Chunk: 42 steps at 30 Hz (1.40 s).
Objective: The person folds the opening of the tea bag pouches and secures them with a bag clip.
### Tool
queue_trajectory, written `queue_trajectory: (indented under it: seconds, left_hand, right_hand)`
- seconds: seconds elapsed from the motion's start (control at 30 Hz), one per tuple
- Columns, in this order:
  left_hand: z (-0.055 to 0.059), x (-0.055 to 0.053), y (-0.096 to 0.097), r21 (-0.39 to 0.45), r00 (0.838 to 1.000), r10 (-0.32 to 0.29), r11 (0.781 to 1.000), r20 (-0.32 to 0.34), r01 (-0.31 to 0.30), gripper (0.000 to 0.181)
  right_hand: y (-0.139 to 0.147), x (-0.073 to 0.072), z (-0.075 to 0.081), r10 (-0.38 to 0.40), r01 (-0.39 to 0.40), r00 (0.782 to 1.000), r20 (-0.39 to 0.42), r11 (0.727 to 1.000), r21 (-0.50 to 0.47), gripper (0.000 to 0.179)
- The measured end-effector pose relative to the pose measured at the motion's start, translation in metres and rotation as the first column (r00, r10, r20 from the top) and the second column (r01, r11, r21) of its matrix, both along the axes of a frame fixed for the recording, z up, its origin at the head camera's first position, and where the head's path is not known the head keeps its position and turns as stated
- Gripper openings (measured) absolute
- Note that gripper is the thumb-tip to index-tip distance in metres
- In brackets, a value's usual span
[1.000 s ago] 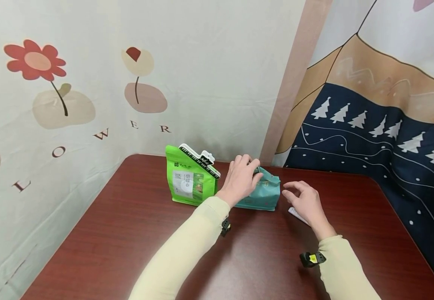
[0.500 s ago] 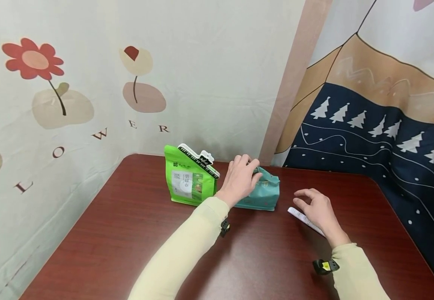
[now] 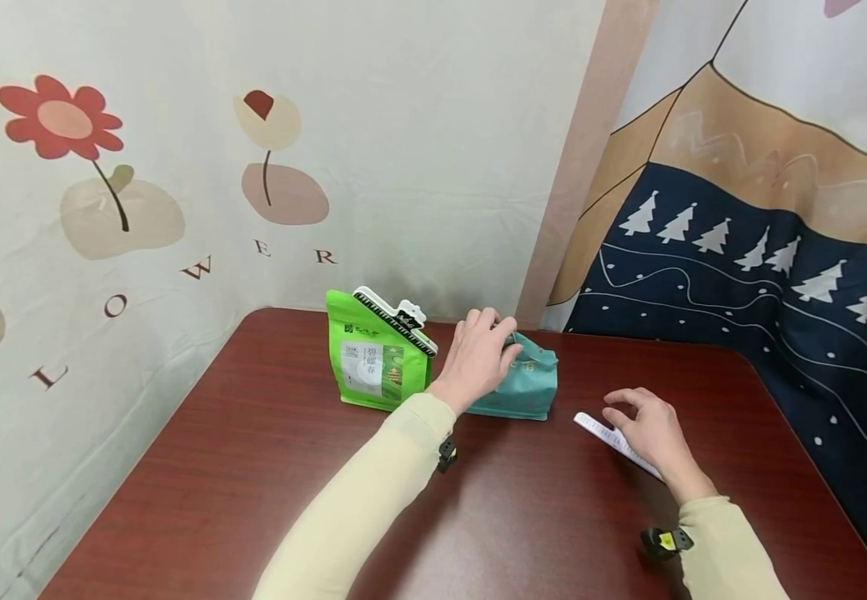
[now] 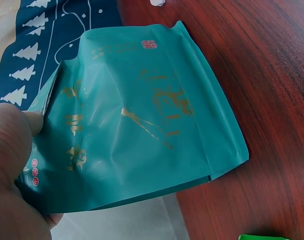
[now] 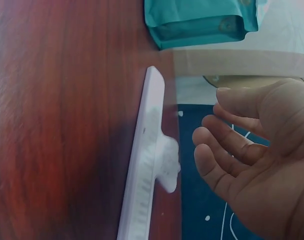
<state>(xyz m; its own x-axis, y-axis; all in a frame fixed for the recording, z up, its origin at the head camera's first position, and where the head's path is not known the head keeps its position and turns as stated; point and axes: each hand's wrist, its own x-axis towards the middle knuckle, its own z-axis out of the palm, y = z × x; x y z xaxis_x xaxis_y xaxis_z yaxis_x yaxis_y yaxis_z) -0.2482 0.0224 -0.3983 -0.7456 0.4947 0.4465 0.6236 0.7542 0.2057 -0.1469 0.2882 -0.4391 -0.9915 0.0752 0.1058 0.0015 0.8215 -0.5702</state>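
Observation:
A teal pouch with gold lettering [image 4: 142, 115] stands on the table, and my left hand [image 3: 477, 360] pinches its folded top edge. In the left wrist view the thumb [image 4: 12, 145] presses against the bag near its fold. My right hand [image 3: 653, 429] hovers over a long white bag clip [image 3: 606, 435] lying on the table, its fingers loosely bent and holding nothing. The right wrist view shows the clip's raised handle [image 5: 168, 164] beside the fingertips, with a gap between them.
Left of the teal pouch stands a bright green pouch [image 3: 339, 333], its slanted top held by a white and black bag clip [image 3: 396, 321]. The dark red table [image 3: 253, 467] meets a printed cloth backdrop [image 3: 418, 167] behind and at the right.
My right hand has moved right and toward me, away from the teal pouch to above the white clip, uncovering more of it. My left hand stays on the teal pouch.

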Motion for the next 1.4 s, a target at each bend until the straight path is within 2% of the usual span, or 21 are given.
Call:
queue_trajectory:
  seconds: [0.43,0.9,1.1,1.4]
  left_hand:
    - [0.002,0.001,-0.002,0.001,1.0,-0.009,1.0,0.018,0.009,0.017]
    - [0.002,-0.001,-0.001,-0.005,1.0,-0.007,1.0,0.016,0.007,0.018]
    - [0.001,-0.001,-0.001,-0.006,1.0,-0.012,1.0,0.006,0.012,0.018]
    - [0.0,-0.001,0.0,-0.024,1.0,0.002,1.0,0.023,-0.002,0.019]
  right_hand:
    - [0.017,0.006,-0.01,-0.004,0.005,1.0,-0.019,0.998,0.065,0.026]
    - [0.026,0.005,-0.014,-0.022,0.01,0.992,0.128,0.996,0.093,0.037]
    - [0.027,0.005,-0.015,-0.032,0.015,0.988,0.152,0.994,0.11,0.038]
    - [0.029,0.004,-0.016,-0.027,0.007,0.986,0.162,0.992,0.123,0.034]
